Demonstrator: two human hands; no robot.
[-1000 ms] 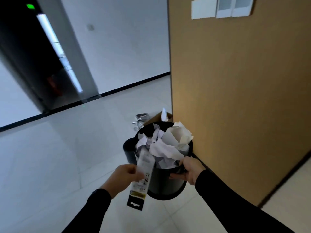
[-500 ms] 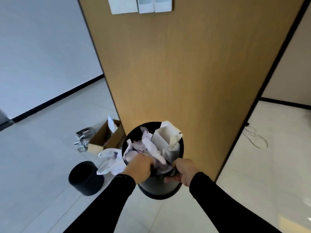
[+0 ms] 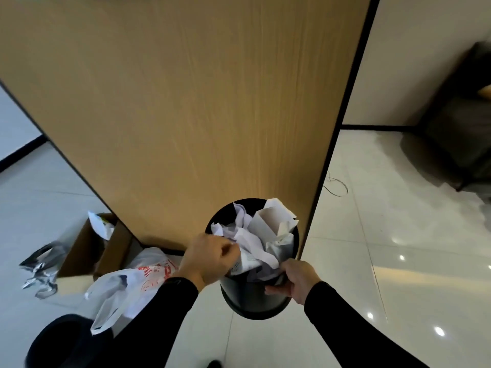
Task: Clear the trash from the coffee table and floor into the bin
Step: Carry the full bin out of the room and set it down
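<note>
A black round bin (image 3: 249, 298) hangs in the air in front of me, stuffed with crumpled white paper (image 3: 255, 235) and a folded white paper bag (image 3: 271, 221). My right hand (image 3: 295, 280) grips the bin's near rim, thumb inside. My left hand (image 3: 210, 257) is curled into a fist at the bin's left rim, knuckles against the paper; whether it holds anything is hidden.
A wood-panel wall (image 3: 199, 102) stands right behind the bin. On the floor at left lie a white plastic bag with red print (image 3: 127, 285), an open cardboard box (image 3: 90, 251), crumpled silver foil (image 3: 39, 272) and a second black bin (image 3: 55, 343). A dark sofa (image 3: 462, 128) sits far right.
One second ago my left hand held a long printed wrapper beside the bin. That wrapper is out of sight now and the hand is at the rim, in the paper. The view has swung right.
</note>
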